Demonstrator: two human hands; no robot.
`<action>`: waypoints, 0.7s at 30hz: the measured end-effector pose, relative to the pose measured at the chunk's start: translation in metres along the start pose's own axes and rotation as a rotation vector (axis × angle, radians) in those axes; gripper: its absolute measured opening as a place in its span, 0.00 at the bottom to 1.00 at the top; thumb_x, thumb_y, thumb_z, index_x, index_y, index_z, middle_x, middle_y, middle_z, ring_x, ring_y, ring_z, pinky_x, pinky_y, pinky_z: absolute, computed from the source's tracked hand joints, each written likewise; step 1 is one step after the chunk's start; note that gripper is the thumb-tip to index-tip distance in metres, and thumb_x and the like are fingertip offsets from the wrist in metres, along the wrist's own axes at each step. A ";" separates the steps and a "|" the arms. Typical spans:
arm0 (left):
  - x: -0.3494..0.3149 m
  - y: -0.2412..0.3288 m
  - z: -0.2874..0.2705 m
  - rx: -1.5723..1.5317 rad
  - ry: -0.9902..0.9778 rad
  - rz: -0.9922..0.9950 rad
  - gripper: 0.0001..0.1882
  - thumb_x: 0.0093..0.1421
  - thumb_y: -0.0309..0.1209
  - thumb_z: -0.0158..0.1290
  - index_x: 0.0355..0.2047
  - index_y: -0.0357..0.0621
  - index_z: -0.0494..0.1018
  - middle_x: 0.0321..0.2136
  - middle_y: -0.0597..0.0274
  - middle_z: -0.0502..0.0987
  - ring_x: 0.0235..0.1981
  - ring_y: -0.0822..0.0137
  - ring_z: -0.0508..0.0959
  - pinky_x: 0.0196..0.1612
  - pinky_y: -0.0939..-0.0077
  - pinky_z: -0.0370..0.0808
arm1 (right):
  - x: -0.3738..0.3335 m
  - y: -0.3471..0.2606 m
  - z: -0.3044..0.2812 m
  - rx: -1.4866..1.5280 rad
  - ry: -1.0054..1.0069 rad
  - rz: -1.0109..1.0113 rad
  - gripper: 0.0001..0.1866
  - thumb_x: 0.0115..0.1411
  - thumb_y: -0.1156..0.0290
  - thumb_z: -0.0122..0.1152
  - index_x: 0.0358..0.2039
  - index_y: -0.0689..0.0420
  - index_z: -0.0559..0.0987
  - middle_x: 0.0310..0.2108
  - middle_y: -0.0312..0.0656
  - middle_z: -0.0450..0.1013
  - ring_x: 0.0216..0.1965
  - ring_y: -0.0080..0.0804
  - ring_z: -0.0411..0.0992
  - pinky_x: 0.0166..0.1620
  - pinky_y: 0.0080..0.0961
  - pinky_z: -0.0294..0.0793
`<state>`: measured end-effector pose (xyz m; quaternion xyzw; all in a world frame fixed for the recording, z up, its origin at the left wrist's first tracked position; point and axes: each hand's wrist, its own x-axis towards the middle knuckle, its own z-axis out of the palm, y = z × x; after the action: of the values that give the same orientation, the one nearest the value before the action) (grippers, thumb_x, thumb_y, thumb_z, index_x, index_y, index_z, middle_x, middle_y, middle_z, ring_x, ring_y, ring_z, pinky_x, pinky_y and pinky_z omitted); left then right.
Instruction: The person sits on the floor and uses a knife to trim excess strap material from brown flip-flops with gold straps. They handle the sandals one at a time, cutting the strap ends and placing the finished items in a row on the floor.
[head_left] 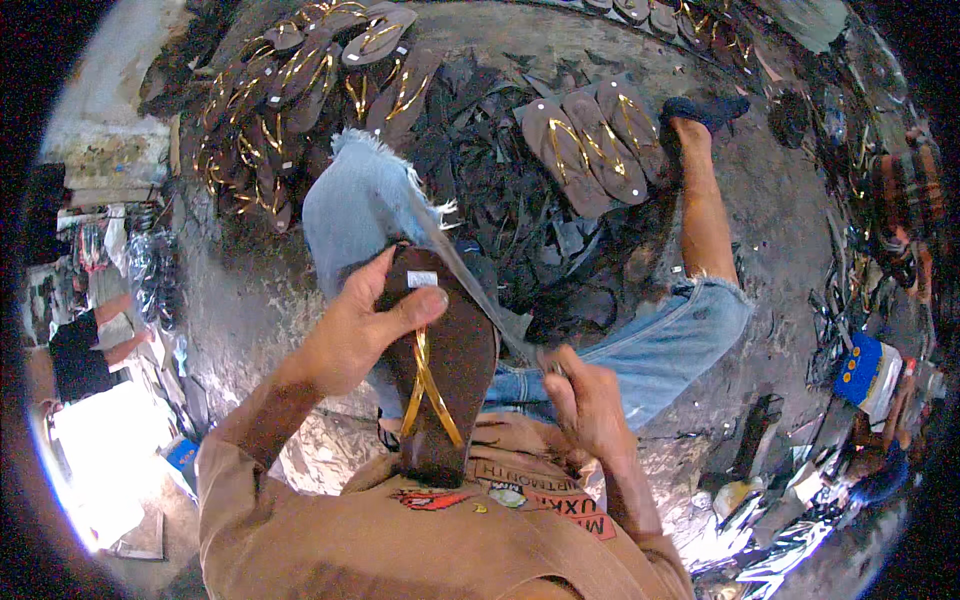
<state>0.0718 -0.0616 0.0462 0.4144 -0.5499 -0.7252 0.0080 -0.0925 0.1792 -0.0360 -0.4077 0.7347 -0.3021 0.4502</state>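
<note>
Right now, head view, left hand point(350, 335): I clamp the toe end of a brown sandal point(440, 370), thumb pressed flat across the top near a small pale label point(422, 279), fingers wrapped behind the sole.
Sandal position: it stands on its heel against my chest, sole face toward me, over my lap between my knees.
Gold strap point(428, 385): it forks in a V down the middle of the footbed; both arms look seated, though the lower ends are too dark to judge.
Right hand point(585, 395): fingers curled tight around something small and thin point(552, 368); I cannot tell what it is, and it sits just beside the sandal's right edge, not touching it.
Clear strip point(470, 285): a translucent band runs from the sandal's top corner down toward my right hand.
Grip advice: I judge the thumb should stay hard on the toe so the sole does not twist while the right hand works at the edge.
Wrist advice: keeping the heel braced on my shirt point(420, 540) gives a steady base.
Around me: finished brown sandals with gold straps lie in a fan point(290, 90) to the far left and a row of three point(595, 140) by my right foot.
Floor: dark offcuts point(500, 200) are heaped between my legs.
</note>
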 end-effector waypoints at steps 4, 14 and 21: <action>0.007 0.016 0.000 0.128 -0.017 -0.018 0.21 0.66 0.39 0.59 0.54 0.42 0.69 0.45 0.66 0.78 0.47 0.74 0.76 0.54 0.74 0.72 | 0.061 -0.033 -0.032 -0.075 -0.084 -0.154 0.17 0.70 0.53 0.52 0.40 0.55 0.71 0.26 0.58 0.75 0.31 0.65 0.74 0.32 0.55 0.71; 0.021 0.028 0.011 0.099 -0.091 -0.001 0.20 0.67 0.37 0.58 0.54 0.41 0.69 0.45 0.65 0.77 0.47 0.74 0.75 0.53 0.74 0.73 | 0.170 -0.061 -0.032 0.106 -0.024 -0.467 0.19 0.73 0.55 0.44 0.35 0.58 0.74 0.23 0.53 0.73 0.24 0.54 0.73 0.29 0.45 0.70; 0.045 0.009 -0.032 -0.228 0.454 0.498 0.21 0.64 0.31 0.59 0.56 0.46 0.70 0.52 0.61 0.76 0.53 0.62 0.78 0.59 0.61 0.76 | 0.105 0.045 -0.040 0.531 0.614 -0.052 0.23 0.74 0.50 0.40 0.39 0.56 0.74 0.20 0.31 0.64 0.18 0.17 0.61 0.22 0.19 0.61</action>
<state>0.0583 -0.1113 0.0251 0.4147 -0.5339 -0.6468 0.3529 -0.1713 0.1126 -0.0992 -0.1864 0.7209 -0.6004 0.2917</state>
